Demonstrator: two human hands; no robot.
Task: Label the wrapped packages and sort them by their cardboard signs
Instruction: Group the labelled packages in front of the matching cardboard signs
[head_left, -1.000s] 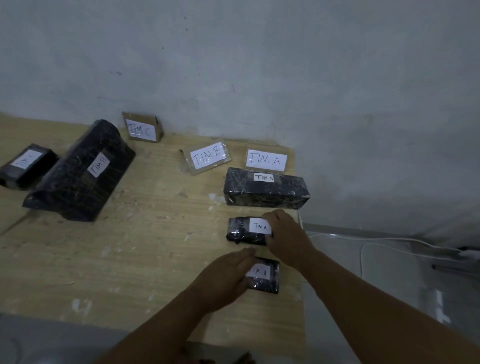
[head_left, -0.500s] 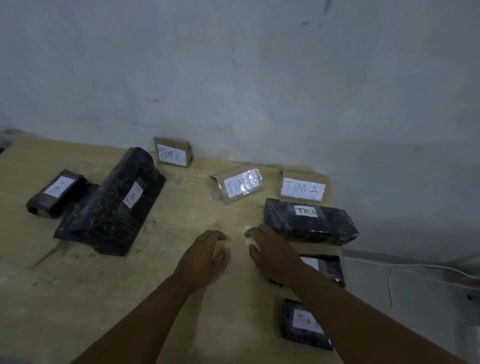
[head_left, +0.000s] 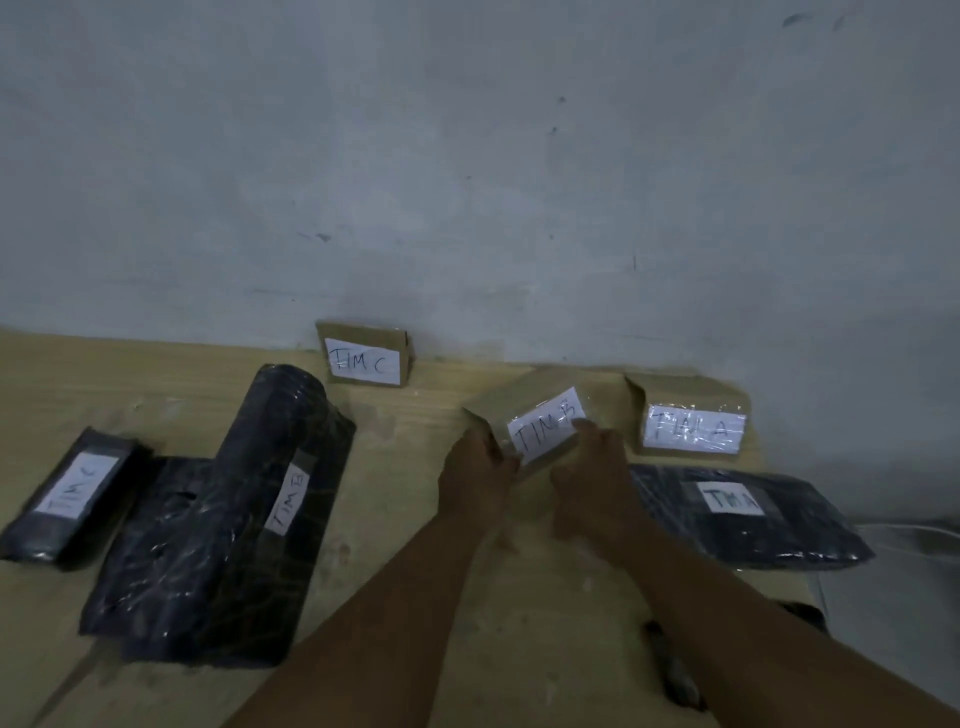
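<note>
The person is holding the TIM B sign (head_left: 545, 423) with both hands, at the far middle of the table (head_left: 415, 597); the left hand (head_left: 475, 475) is pinching its near left corner with curled fingers, and the right hand (head_left: 592, 483) is gripping its right edge, one fingertip lying on the white label. The picture is a little blurred, so I cannot tell if the sign is lifted or is resting on the wood.

The sign is sitting crooked, turned against the line of the TIM C sign (head_left: 363, 361) on its left and the TIM A sign (head_left: 691, 426) just beside it on the right; I am judging that the step in hand is setting it straight. To do this well, the hands should be turning it until its label is facing the near side, square to the wall (head_left: 467, 182) like the two others; both edges should be going down together, so that the light cardboard is not tipping over.

The big TIM B package (head_left: 223, 519) is lying well to the left, touching the small TIM C package (head_left: 72, 493); the TIM A package (head_left: 748, 514) is lying in front of its own sign. It would be wise to be leaving bare table near the TIM B sign, so the big package can be fitting there.
</note>
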